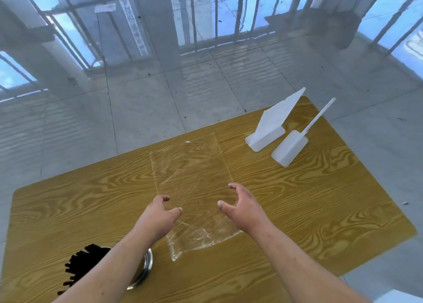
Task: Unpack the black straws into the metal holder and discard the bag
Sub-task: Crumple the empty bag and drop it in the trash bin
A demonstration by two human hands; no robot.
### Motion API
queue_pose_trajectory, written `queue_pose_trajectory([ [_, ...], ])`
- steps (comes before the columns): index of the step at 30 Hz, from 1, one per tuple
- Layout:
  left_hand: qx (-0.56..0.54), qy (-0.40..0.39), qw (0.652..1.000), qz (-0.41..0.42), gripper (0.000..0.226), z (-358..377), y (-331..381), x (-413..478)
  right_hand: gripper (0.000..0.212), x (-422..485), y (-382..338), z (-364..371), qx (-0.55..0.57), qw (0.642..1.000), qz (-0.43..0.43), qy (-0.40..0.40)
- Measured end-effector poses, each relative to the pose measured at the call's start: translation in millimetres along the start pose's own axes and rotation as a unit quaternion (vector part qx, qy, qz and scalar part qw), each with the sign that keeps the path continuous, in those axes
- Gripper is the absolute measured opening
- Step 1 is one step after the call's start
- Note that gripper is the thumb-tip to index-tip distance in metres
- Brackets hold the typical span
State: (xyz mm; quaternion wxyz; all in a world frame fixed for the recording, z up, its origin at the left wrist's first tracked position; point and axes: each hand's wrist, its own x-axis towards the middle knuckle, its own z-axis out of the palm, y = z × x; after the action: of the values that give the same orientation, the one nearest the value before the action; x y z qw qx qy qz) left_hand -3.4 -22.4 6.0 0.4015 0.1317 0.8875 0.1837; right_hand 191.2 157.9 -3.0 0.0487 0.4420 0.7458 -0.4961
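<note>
Two bare hands hang over the clear bag [192, 177], one on each side of it. The left hand [160, 213] has its fingers curled but spread apart, and so does the right hand [240, 204]. Neither hand is pinching anything, and I cannot tell if they touch the plastic. They look ready to scoop up the bag, probably to throw it away. The bag lies flat in the middle of the wooden table [320, 199]. It is see-through, shiny and crinkled at the near end, and it looks empty. All the black straws [84, 259] stand in the metal holder [148, 263], which sits near the left arm.
</note>
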Motion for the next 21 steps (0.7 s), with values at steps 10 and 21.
queue_pose_trajectory([
  [10, -0.034, -0.068, 0.995, -0.068, 0.063, 17, -19, 18, 0.080, 15, 22, -2, 0.082, 0.993, 0.079, -0.037],
  [21, -0.041, -0.070, 0.993, -0.081, 0.055, 16, -15, 22, 0.070, 22, 12, -5, 0.088, 0.983, 0.142, -0.070],
])
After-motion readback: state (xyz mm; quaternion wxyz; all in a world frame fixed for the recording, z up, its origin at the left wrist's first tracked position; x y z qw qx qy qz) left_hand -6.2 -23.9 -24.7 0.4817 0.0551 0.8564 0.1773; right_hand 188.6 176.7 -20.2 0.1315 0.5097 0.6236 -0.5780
